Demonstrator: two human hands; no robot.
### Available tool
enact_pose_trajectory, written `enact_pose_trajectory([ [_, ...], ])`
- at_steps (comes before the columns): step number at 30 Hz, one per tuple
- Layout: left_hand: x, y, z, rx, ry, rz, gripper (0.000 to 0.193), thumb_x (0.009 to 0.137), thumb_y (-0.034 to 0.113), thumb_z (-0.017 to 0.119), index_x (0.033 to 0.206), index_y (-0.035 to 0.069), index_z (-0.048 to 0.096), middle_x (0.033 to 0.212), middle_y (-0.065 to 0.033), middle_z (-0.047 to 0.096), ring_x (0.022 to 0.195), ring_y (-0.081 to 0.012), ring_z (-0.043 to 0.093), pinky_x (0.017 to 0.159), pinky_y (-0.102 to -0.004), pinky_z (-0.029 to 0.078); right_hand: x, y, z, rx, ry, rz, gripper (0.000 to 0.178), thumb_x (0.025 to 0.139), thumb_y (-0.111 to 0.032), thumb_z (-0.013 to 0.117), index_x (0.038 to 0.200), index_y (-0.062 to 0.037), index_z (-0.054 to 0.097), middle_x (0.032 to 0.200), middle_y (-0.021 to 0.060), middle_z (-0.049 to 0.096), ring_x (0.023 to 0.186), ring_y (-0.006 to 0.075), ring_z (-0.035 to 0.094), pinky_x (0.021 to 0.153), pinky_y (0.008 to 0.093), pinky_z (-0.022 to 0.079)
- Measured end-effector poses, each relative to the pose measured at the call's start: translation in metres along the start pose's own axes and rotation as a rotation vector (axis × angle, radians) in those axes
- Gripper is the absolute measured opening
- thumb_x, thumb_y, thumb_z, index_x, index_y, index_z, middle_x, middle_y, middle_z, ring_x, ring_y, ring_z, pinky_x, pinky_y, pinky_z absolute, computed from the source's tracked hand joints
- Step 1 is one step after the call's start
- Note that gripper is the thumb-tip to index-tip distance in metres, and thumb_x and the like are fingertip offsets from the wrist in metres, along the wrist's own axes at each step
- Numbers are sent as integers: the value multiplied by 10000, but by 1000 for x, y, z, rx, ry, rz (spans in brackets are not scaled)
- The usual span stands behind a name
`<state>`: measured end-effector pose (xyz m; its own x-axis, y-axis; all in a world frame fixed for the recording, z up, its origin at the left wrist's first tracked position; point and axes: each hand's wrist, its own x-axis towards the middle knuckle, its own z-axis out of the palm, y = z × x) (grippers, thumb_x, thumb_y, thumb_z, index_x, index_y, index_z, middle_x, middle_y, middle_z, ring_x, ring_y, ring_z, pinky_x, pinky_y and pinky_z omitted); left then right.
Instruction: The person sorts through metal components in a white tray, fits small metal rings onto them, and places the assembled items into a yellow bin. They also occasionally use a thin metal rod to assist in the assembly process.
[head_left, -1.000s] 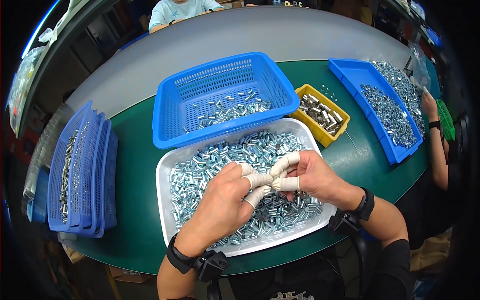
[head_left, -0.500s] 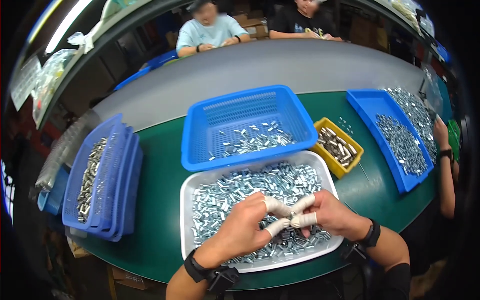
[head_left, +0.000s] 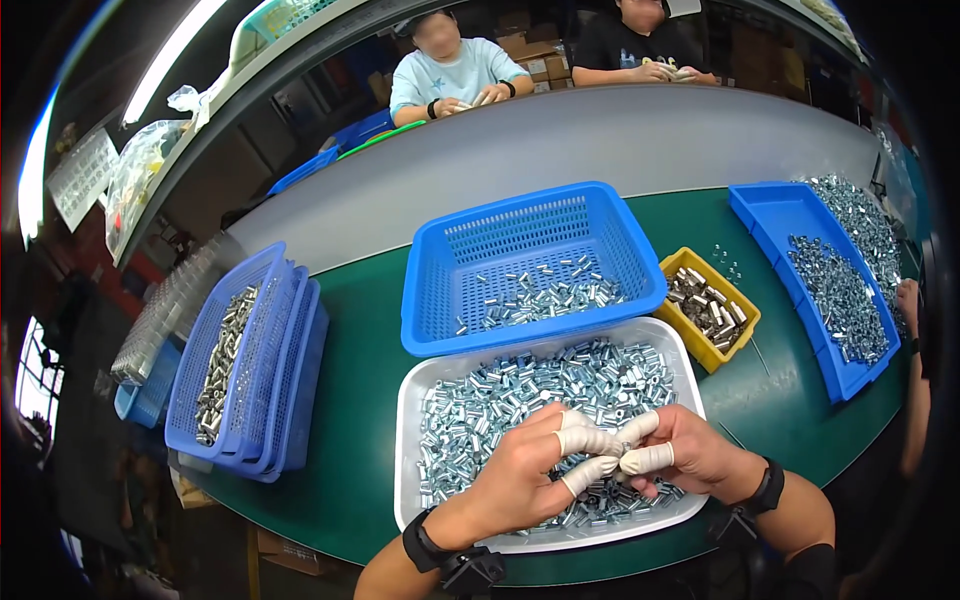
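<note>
My left hand [head_left: 520, 465] and my right hand [head_left: 700, 455] meet fingertip to fingertip, pale finger cots on their fingers and thumbs. Both are closed in a pinch around a small metal piece, mostly hidden by the fingertips. Beneath them is a white tub [head_left: 405, 440] holding a thick layer of short silvery metal sleeves [head_left: 500, 400]. Just beyond it stands a blue perforated basket [head_left: 540, 334], its floor partly covered with similar sleeves. Black bands circle both my wrists.
A yellow bin [head_left: 690, 340] of metal cylinders sits right of the basket. Farther right are a blue tray [head_left: 790, 215] and a heap of small parts [head_left: 870, 220], near another person's hand [head_left: 908, 305]. Nested baskets [head_left: 290, 400] stand left. Two people work behind a grey partition [head_left: 600, 150].
My view has shifted, so the whole scene lies farther right and slightly lower. My hands stay pinched together over the tub, with the left fingers now lying closer together.
</note>
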<state>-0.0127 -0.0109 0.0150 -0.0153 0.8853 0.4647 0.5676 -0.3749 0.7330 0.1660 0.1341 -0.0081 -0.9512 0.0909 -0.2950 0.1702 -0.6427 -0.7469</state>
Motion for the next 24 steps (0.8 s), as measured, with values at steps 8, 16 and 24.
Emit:
enact_pose_trajectory([
  [8,5,11,5,35,27,3,308,750,74,815,1048,66,734,866,-50,673,766,-211,627,696,-331,496,-1,5,-1,-31,34,-18,165,885,-42,681,1035,25,683,844,82,683,643,104,601,536,228,461],
  [16,-4,1,12,323,10,171,397,708,94,808,1091,51,712,881,-48,611,765,-228,589,618,-346,488,-8,2,13,-239,134,-61,151,888,-68,720,1024,-4,724,772,-15,661,609,12,524,522,191,398],
  [24,-5,4,14,384,-29,188,444,667,87,836,1098,65,731,821,-23,632,694,-202,592,588,-314,488,-11,6,9,-360,143,-42,152,864,-83,755,1003,-21,757,735,-58,648,616,-6,493,523,188,376],
])
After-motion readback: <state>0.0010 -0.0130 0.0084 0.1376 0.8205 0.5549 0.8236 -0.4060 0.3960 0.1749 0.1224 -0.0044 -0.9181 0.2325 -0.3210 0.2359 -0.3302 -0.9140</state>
